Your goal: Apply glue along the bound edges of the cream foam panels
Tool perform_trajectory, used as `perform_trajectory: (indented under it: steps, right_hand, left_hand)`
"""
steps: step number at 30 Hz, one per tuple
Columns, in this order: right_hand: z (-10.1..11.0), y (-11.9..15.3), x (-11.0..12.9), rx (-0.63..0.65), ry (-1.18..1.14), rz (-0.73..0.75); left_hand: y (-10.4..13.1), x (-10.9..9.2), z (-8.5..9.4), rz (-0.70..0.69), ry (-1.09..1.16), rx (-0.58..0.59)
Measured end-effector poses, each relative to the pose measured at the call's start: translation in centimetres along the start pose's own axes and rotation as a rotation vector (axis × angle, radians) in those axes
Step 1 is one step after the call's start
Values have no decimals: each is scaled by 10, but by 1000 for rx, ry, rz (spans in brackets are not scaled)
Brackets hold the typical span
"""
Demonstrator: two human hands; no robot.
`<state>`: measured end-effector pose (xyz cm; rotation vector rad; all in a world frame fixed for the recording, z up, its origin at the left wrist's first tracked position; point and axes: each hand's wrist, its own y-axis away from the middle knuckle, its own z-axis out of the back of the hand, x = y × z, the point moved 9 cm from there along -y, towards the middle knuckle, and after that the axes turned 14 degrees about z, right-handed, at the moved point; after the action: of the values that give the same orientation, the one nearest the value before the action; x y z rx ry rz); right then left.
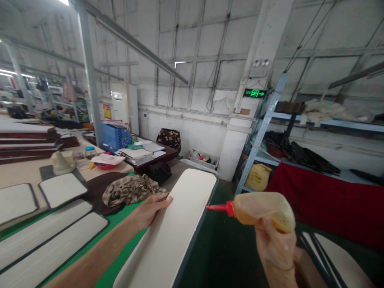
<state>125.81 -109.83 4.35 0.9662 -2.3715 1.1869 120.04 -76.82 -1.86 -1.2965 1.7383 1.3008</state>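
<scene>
Lying flat, the left hand (pixel 150 210) is pressed open on the long white panel (pixel 171 236), while the glue bottle (pixel 261 212) is grasped by the right hand (pixel 277 244).

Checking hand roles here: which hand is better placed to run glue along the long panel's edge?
Right, probably: the right hand grips the glue bottle, nozzle at the white panel edge; the left hand lies flat on it.

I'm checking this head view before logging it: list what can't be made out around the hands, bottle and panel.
- Right hand: fingers wrap behind the glue bottle, so the far side of the grip is hidden.
- White panel: near end cut off by the bottom edge.
- Left hand: palm pressed on the panel, underside unseen.
- Papers on the desk: too small to read.
</scene>
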Motion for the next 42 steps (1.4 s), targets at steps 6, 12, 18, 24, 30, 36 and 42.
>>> perform_trajectory:
  steps: [6,12,18,24,30,36,42]
  right_hand:
    - [0,6,-8,10,3,-44]
    - [-2,-3,-5,-14,19,-9]
    - [-2,2,-14,0,-33,-85]
    - [-3,11,-13,76,-4,-97]
    - [-1,17,-15,82,-7,-145]
    - [-1,21,-17,133,-14,-191]
    - [1,24,-23,162,-10,-233]
  left_hand:
    - [0,3,3,10,15,-29]
    - [1,2,2,10,36,-63]
    - [-4,4,5,4,73,-109]
    - [-12,6,4,16,88,-133]
    - [-16,5,4,36,118,-169]
    - [-19,2,9,47,147,-209]
    - [-24,-5,11,38,171,-231]
